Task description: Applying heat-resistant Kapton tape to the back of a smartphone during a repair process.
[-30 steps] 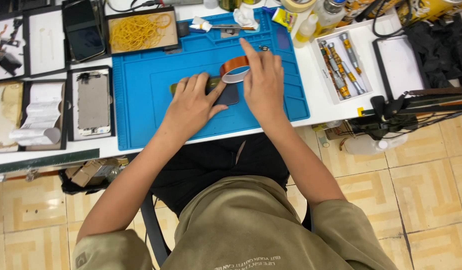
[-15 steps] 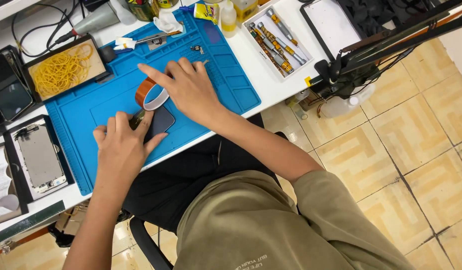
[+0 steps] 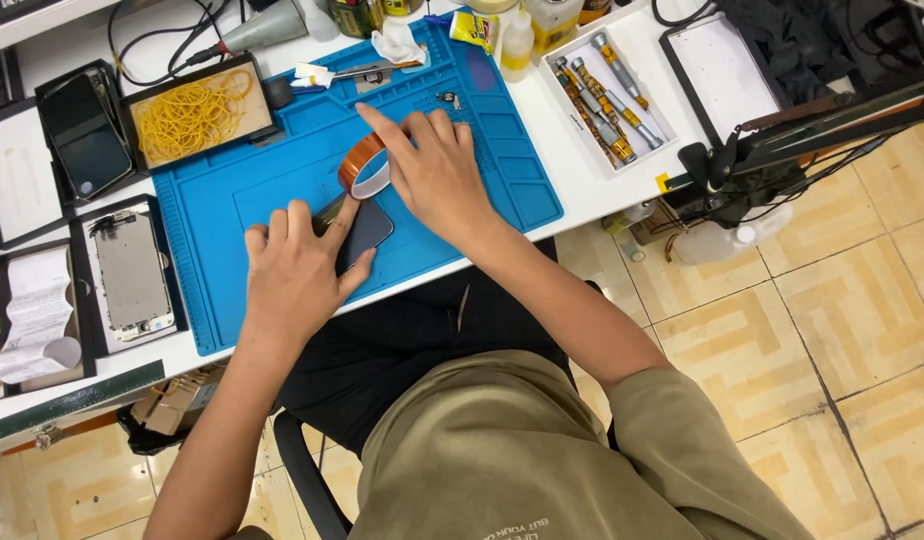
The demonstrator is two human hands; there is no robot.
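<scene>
Left hand [image 3: 297,270] flat, fingers spread, pinning a dark phone [image 3: 360,232] mid-mat [image 3: 222,200]. Right hand [image 3: 437,170] at 1 o'clock of it, fingers curled on an amber tape roll [image 3: 365,168] standing on edge. Tape light, thin, sticky, likely best held by the rim; phone stiff, slick, fragile, best steadied by its edges. Against half a second back: grips unchanged, view swung, mat more level.

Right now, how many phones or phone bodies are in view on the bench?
3. One dark phone on the blue mat under the left hand; one black-screened phone in a tray at far left; one opened phone body in the tray below it. More may lie outside the frame.
</scene>
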